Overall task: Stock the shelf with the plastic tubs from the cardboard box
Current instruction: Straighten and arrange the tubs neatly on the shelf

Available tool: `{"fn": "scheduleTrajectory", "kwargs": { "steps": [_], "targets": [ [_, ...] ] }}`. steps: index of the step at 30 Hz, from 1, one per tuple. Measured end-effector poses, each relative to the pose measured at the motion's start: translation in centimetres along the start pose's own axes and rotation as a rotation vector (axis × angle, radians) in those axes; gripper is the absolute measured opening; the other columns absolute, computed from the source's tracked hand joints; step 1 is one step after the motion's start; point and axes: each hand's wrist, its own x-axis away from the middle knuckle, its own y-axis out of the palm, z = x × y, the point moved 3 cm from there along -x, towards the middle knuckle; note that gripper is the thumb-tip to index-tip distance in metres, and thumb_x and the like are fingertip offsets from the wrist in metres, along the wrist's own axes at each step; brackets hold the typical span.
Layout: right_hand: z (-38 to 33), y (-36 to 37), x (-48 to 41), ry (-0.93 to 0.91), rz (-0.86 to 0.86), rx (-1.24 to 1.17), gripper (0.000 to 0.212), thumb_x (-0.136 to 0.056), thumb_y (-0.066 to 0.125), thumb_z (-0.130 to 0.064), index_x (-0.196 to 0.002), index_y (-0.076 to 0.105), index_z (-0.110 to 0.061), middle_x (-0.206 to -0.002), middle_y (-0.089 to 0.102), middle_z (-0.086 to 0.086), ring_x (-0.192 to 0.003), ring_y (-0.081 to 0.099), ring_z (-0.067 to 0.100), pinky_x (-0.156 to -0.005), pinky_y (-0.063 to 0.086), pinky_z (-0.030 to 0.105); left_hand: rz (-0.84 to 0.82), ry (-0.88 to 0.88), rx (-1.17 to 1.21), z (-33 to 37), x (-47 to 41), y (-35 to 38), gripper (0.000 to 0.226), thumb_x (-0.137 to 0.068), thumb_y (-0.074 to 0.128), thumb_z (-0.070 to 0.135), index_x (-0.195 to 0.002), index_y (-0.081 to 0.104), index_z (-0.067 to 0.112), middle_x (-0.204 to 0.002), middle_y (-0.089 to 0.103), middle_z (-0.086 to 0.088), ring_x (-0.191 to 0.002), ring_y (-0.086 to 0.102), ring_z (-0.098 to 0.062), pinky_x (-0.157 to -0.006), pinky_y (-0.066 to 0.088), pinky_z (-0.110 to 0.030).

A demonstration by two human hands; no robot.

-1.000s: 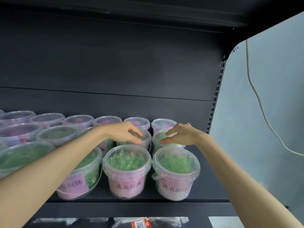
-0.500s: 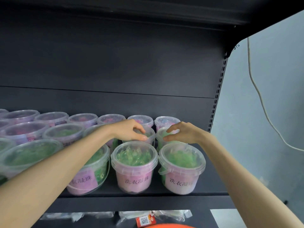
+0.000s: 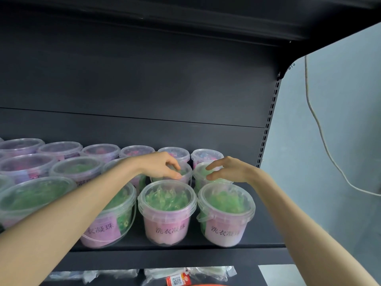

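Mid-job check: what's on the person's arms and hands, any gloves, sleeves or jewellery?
Both are bare: the left hand and right hand have no gloves or visible rings, and the forearms show no sleeves or wristbands. A dark scrap at the left frame edge by the left arm is too cut off to identify.

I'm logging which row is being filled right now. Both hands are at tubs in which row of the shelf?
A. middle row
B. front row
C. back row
A: the left hand curls over a middle-row tub and the right hand spreads over its right neighbour, both just behind the front-row tubs.
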Motion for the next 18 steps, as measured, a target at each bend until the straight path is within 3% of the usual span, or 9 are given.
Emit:
{"fn": "scheduleTrajectory", "kwargs": {
  "steps": [7,18],
  "targets": [
    [-0.69,0.15,0.14,0.009,0.068,0.180,0.044,-0.079,0.061,-0.060,-0.119,0.058,-0.044,-0.142,0.045,-0.003,-0.132,0.038,0.022,-0.103,0.039,0.033,-0.002,0.015,0.032,-0.41,0.16,0.09,0.039,-0.083,0.063,0.046,-0.118,0.060,0.030,-0.131,0.053,0.010,-0.122,0.046,-0.010,-0.106,0.035,-0.031],
    [-0.67,0.21,0.55,-0.007,0.068,0.153,0.041,-0.083,0.062,-0.053,-0.122,0.059,-0.042,-0.144,0.046,0.003,-0.130,0.042,0.025,-0.102,0.037,0.032,0.025,0.040,0.014,-0.17,0.24,0.18,0.036,-0.086,0.061,0.044,-0.117,0.061,0.027,-0.130,0.054,0.010,-0.121,0.048,-0.011,-0.106,0.036,-0.034]
  ]
}}
